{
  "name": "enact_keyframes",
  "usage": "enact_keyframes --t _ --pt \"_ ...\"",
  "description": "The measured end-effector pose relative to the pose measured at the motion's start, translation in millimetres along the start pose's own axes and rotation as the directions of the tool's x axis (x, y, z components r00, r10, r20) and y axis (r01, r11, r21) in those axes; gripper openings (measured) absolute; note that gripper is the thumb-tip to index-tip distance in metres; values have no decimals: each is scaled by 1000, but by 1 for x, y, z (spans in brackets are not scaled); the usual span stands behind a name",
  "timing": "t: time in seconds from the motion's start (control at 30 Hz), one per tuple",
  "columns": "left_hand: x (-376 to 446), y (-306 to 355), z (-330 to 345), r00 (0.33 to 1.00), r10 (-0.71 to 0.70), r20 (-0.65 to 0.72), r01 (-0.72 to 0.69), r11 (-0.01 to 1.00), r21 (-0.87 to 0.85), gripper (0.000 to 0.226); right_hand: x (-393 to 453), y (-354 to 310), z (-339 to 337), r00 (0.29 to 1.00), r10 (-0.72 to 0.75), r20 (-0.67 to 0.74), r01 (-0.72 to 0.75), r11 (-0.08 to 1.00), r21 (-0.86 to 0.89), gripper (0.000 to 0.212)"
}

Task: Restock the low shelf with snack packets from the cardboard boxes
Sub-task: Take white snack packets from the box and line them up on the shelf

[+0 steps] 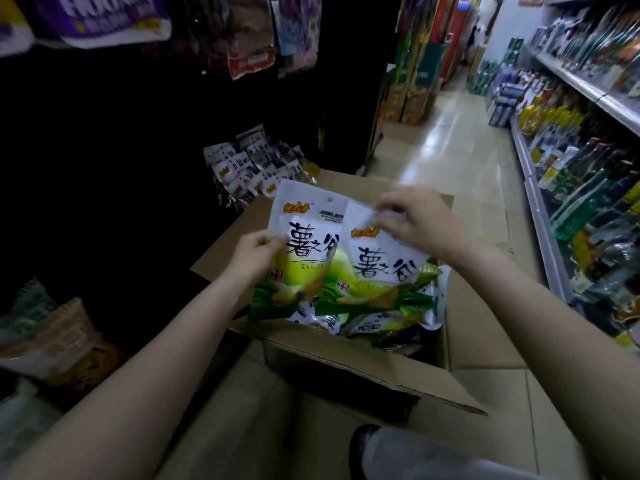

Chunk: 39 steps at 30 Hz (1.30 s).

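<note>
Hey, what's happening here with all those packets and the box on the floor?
Someone is restocking a shop aisle. Their left hand grips one white-and-green snack packet by its edge, and their right hand pinches the top of a second packet, both held over an open cardboard box that has more packets in it. A few similar packets already lie on the dark low shelf beyond the box.

Dim aisle, left shelving [104, 140] nearly black, glare on floor tiles [446, 133], motion blur on right shelves [588, 98], wide-angle bending at edges.

Packets [349, 268] above box [363, 368] (shelf [256, 168] behind)
</note>
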<state>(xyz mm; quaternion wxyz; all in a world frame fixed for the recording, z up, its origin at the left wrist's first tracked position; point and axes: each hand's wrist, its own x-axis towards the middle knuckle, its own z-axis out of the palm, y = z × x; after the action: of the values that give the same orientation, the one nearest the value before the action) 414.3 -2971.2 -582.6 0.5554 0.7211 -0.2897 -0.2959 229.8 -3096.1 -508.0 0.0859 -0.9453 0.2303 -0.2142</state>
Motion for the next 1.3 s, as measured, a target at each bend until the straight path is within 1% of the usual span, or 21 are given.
enact_keyframes --t 0.07,0.1,0.23,0.33,0.4,0.5,0.63,0.7,0.77,0.8,0.83,0.87,0.9,0.97,1.0,1.03,1.07,1.1,1.13,1.2,1.3 --pt "-4 6 -10 1000 20 -8 -20 1000 3 17 8 -11 -11 996 -43 -77 46 998 41 12" --pt "-5 10 -14 999 31 6 -31 1000 0 16 12 -18 -14 995 -54 -79 60 995 74 13" --pt "-16 23 -22 992 51 113 -39 994 -102 18 23 -46 -10 998 -58 37 52 986 156 16" --pt "-25 26 -28 986 69 153 -46 988 -149 17 27 -59 4 997 52 -53 -47 995 91 21" --pt "-32 27 -36 979 117 165 -95 986 -138 14 27 -69 10 986 92 -139 -77 991 114 24" --pt "-40 33 -50 977 194 88 -191 981 -46 26 28 -93 14 972 94 -215 -49 977 207 21" --pt "-57 37 -78 970 240 -34 -242 969 -47 8 33 -132 20 974 -13 -226 55 983 177 18" --pt "-65 38 -92 969 222 -110 -230 971 -62 8 38 -147 15 991 -46 -126 70 980 187 35" --pt "-70 37 -110 963 204 -178 -220 973 -74 6 44 -156 8 999 -10 40 2 983 186 52" --pt "-72 36 -119 962 197 -190 -214 974 -74 5 47 -159 7 995 -4 103 -11 990 143 51" --pt "-73 35 -126 963 190 -193 -205 977 -63 4 49 -162 8 991 -6 131 -8 995 101 42" --pt "-74 35 -133 961 194 -196 -202 979 -24 8 50 -166 9 992 0 130 -10 997 73 30" --pt "-74 36 -137 954 217 -206 -210 976 54 18 50 -170 11 994 22 110 -30 997 67 26" --pt "-76 37 -144 935 279 -219 -228 945 233 49 49 -182 16 997 20 71 -24 998 58 29" --pt "-79 38 -145 931 300 -209 -237 931 278 61 48 -188 19 997 -25 70 21 998 60 22" --pt "-82 37 -146 932 307 -193 -244 925 290 68 48 -191 19 993 -74 95 68 995 73 15" --pt "-84 37 -149 935 302 -186 -244 928 283 72 48 -194 19 982 -139 125 129 988 87 17" --pt "-85 34 -153 937 286 -201 -233 939 251 72 50 -193 20 969 -187 159 175 981 88 29" --pt "-85 31 -159 936 264 -233 -217 954 207 70 51 -195 19 955 -237 177 224 970 91 35" --pt "-83 22 -170 939 229 -258 -199 970 138 54 57 -190 26 942 -291 166 274 954 117 16" --pt "-74 7 -179 949 204 -239 -203 979 28 25 68 -180 47 950 -301 79 286 945 160 27"
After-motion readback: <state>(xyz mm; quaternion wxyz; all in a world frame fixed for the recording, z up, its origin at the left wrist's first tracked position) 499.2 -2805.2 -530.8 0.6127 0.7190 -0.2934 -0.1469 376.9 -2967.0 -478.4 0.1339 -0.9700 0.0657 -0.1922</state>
